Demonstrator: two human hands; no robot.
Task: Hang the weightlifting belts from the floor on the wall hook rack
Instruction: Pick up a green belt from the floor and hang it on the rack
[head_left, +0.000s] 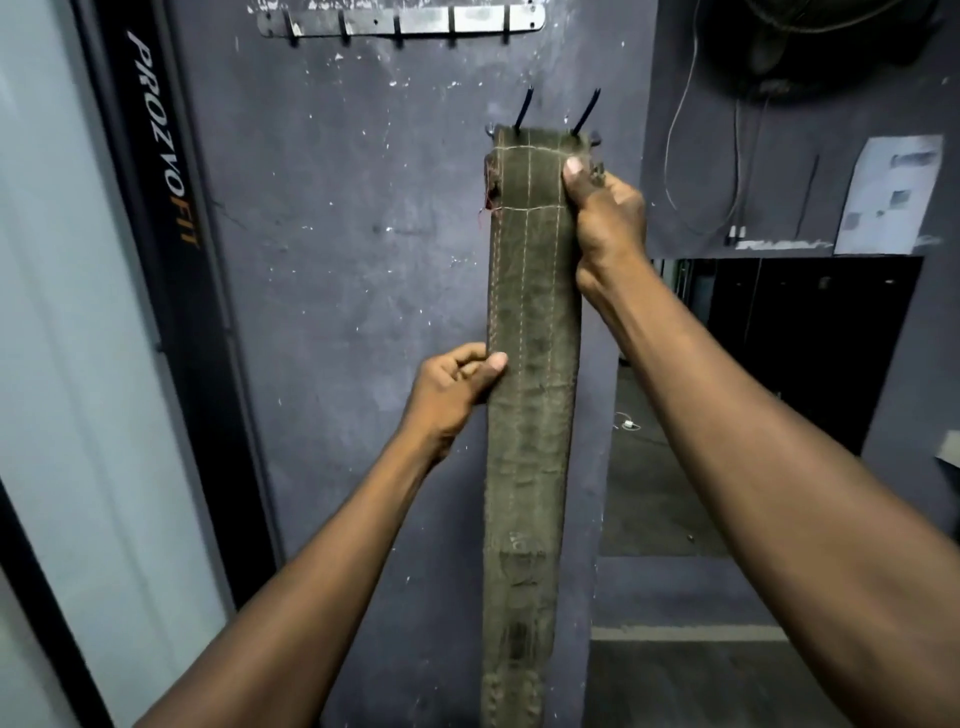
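Weightlifting belt (527, 441), olive green with pale stitching lines, is held upright in front of a scuffed grey wall (337, 234), its length running from mid-frame down past the bottom edge. Its upper end is gripped by the right hand (605, 223): the thumb (571, 169) is pressed flat on the front face near the right edge, and the other fingers are curled round behind, out of sight. Lower down, the left edge is pinched by the left hand (452, 395), with the thumb (493, 361) laid on the front and the remaining fingers folded behind the strap. Two black prongs (584, 111) are seen standing up from the belt's top edge, and small bits of metal (part of the buckle, by the look of it) are visible at either top corner. A steel hook rack (400, 21) is fixed to the wall higher up and to the left, well apart from the belt. A black upright (166, 182) with white and orange lettering is seen at the left. A fan (810, 47), loose cables (680, 130) and a paper sheet (888, 192) are seen at the upper right.
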